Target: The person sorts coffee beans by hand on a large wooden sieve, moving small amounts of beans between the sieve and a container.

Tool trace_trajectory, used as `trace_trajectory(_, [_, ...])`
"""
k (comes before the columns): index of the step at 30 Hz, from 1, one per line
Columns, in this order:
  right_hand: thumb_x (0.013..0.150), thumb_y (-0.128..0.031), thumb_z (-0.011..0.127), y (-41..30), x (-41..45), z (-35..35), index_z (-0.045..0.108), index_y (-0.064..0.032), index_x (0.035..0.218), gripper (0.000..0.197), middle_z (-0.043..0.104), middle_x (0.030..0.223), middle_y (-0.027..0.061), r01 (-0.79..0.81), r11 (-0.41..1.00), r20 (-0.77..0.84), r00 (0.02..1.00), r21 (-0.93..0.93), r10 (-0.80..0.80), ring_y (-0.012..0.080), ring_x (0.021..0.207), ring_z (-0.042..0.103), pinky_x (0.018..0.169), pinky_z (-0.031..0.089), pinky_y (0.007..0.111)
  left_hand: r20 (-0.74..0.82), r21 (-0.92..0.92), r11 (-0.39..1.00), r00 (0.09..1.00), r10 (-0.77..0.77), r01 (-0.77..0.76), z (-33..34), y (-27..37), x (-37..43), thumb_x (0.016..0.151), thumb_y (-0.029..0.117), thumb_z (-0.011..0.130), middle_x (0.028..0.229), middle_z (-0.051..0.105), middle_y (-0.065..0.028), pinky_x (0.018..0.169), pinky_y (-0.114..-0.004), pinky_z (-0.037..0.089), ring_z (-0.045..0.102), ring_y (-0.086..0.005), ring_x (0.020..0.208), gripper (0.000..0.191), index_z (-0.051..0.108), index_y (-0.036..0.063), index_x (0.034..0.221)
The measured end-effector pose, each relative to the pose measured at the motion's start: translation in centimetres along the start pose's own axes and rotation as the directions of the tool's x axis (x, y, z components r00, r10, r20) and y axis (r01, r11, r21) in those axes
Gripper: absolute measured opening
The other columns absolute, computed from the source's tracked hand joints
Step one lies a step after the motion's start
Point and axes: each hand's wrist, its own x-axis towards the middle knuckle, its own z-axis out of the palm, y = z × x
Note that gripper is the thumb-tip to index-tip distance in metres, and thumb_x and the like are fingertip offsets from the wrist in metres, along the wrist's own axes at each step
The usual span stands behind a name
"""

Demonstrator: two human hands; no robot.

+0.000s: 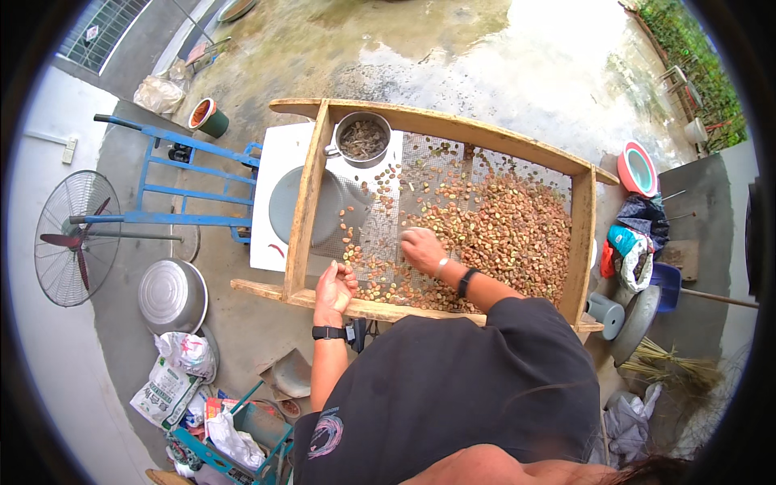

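Note:
A wooden-framed wire-mesh sieve (448,120) lies before me. Brown and yellowish beans or seeds (521,236) are heaped on its right half and scattered thinly towards the left. My right hand (422,250) is at the left edge of the heap, palm down with fingers curled; whether it pinches anything is hidden. Over the near left corner of the mesh is my left hand (337,288), its fingers curled upward beside some loose beans; what it may hold cannot be made out. A metal cup (364,139) with dry brownish debris stands at the far left corner inside the frame.
Left of the sieve are a white board (267,182), a blue metal hand truck (182,215), a standing fan (79,237) and an upturned aluminium pot (170,296). On the right are nested basins (638,168), bags and a blue dustpan (667,286).

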Motion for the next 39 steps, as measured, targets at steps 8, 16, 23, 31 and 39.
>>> trace_trajectory(8, [0.065, -0.016, 0.056, 9.2, -2.0, -8.3, 0.051, -0.0065, 0.067, 0.01, 0.05, 0.067, 0.0107, -0.375, 0.914, -0.215, 0.89, 0.155, 0.401, 0.0275, 0.063, 0.049, 0.057, 0.04, 0.037, 0.06, -0.027, 1.0, 0.998, 0.016, -0.015, -0.4, -0.2, 0.3, 0.081, 0.023, 0.046, 0.069, 0.044, -0.006, 0.05, -0.023, 0.036, 0.04, -0.0137, 0.058, 0.019, 0.044, 0.0063, 0.071])
trace_trajectory(16, [0.066, -0.016, 0.055, 16.6, 3.9, -4.8, 0.057, -0.0081, 0.066, 0.008, 0.055, 0.073, 0.0121, -0.72, 0.694, -0.23, 0.681, -0.032, 0.696, 0.0276, 0.069, 0.054, 0.061, 0.045, 0.037, -0.007, -0.026, 0.998, 0.998, 0.064, -0.065, -0.4, 0.1, -0.2, 0.081, 0.022, 0.046, 0.07, 0.045, -0.0064, 0.05, -0.023, 0.037, 0.041, -0.0144, 0.059, 0.018, 0.045, 0.0055, 0.072])
trace_trajectory(23, [0.066, -0.017, 0.054, 16.6, 4.0, -4.8, 0.055, -0.0064, 0.068, 0.011, 0.053, 0.074, 0.0113, -0.648, 0.751, -0.197, 0.758, -0.123, 0.622, 0.0273, 0.069, 0.054, 0.059, 0.045, 0.037, -0.035, -0.042, 0.997, 0.997, 0.062, -0.064, -0.7, 0.0, -0.1, 0.081, 0.022, 0.047, 0.069, 0.046, -0.0065, 0.05, -0.022, 0.037, 0.041, -0.0141, 0.058, 0.019, 0.046, 0.005, 0.073])
trace_trajectory(31, [0.061, -0.013, 0.055, 18.4, 4.8, -5.1, 0.053, -0.0026, 0.063, 0.01, 0.055, 0.062, 0.0126, -0.689, 0.627, -0.153, 0.62, 0.364, 0.77, 0.027, 0.061, 0.055, 0.057, 0.045, 0.034, -0.067, -0.059, 0.997, 0.996, 0.055, -0.059, -0.3, 0.1, 0.1, 0.081, 0.022, 0.047, 0.069, 0.045, -0.0057, 0.05, -0.021, 0.037, 0.041, -0.0126, 0.058, 0.019, 0.045, 0.0054, 0.072])
trace_trajectory(39, [0.06, -0.012, 0.055, 17.6, 5.9, -4.3, 0.06, -0.0058, 0.066, 0.01, 0.056, 0.066, 0.0152, -0.671, 0.724, -0.049, 0.728, 0.16, 0.684, 0.0299, 0.061, 0.054, 0.059, 0.045, 0.036, -0.051, -0.058, 0.994, 0.995, 0.086, -0.089, -0.4, 0.0, 0.0, 0.081, 0.021, 0.046, 0.069, 0.045, -0.0058, 0.05, -0.022, 0.037, 0.041, -0.013, 0.058, 0.018, 0.045, 0.0051, 0.072])
